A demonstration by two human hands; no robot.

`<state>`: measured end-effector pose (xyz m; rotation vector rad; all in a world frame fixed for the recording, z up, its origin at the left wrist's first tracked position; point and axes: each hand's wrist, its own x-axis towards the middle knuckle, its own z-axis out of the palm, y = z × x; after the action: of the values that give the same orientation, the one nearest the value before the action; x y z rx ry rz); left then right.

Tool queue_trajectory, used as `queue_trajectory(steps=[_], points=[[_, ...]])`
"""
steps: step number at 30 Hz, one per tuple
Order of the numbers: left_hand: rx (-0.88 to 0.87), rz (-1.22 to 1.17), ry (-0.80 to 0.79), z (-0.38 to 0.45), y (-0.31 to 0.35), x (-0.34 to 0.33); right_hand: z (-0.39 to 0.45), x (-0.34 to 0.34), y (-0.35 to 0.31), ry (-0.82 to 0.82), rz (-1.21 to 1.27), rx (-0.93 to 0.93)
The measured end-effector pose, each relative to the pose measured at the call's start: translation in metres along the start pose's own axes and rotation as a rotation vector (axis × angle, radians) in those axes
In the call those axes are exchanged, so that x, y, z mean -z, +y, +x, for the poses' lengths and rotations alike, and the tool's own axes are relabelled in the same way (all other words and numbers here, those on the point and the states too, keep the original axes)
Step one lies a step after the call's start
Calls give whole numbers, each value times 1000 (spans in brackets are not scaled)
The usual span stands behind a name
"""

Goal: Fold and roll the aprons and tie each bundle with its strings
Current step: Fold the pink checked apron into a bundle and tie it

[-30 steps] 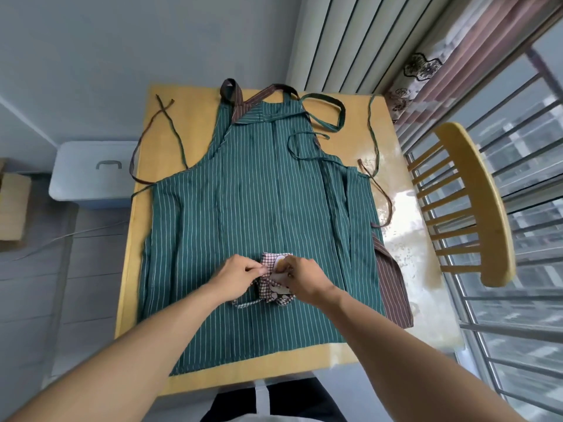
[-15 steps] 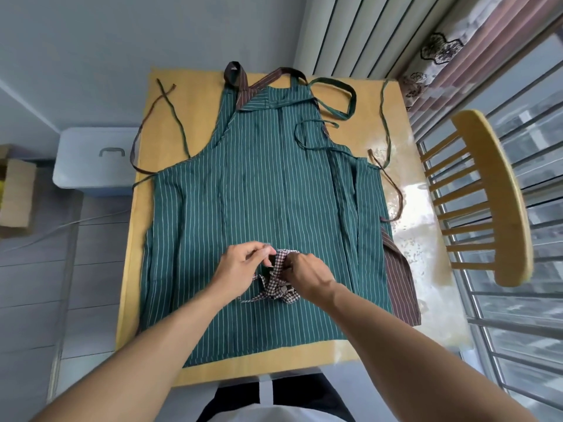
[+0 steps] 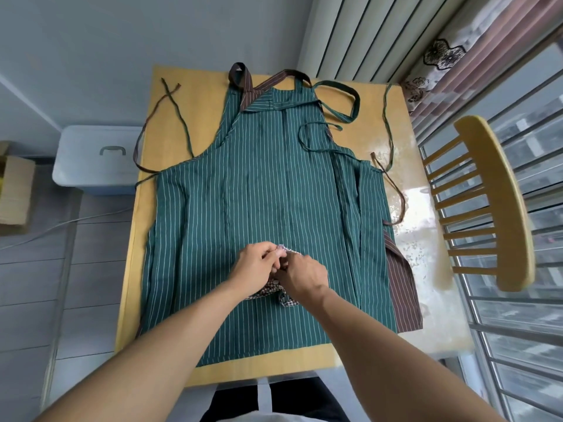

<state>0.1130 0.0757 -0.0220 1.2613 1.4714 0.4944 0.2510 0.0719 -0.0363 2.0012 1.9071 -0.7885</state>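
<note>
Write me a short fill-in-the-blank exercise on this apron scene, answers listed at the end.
1. Both hands work on a small ____-patterned bundle.
2. The bundle sits on a ____ striped apron.
3. Under that apron lies a ____ striped apron.
4. Right of the table stands a wooden ____.

Answers: checked; green; brown; chair

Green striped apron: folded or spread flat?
Spread flat: the green striped apron lies open across the table, bib and skirt fully visible, strings loose.

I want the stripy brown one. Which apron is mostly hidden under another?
The brown striped apron: only its right edge peeks out beneath the spread green striped apron; the small checked bundle sits on top.
</note>
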Motion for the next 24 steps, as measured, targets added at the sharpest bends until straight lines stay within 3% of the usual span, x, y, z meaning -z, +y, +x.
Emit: queue_trajectory(steps=[6,11,13,15,18,24], points=[[12,47,-49,19,-10,-11,11,9,9,-147,318,-26],[39,135,-77,17,-20,-13,-10,13,41,-226,886,-53],[20,160,-90,15,-20,-12,-22,23,53,-223,986,16],[-1,167,-103,14,-19,-13,-29,33,57,-230,953,128],[-11,125,-116,13,-19,-14,-27,42,51,-220,700,255],[8,71,-125,15,-16,-15,-14,50,39,54,407,408]])
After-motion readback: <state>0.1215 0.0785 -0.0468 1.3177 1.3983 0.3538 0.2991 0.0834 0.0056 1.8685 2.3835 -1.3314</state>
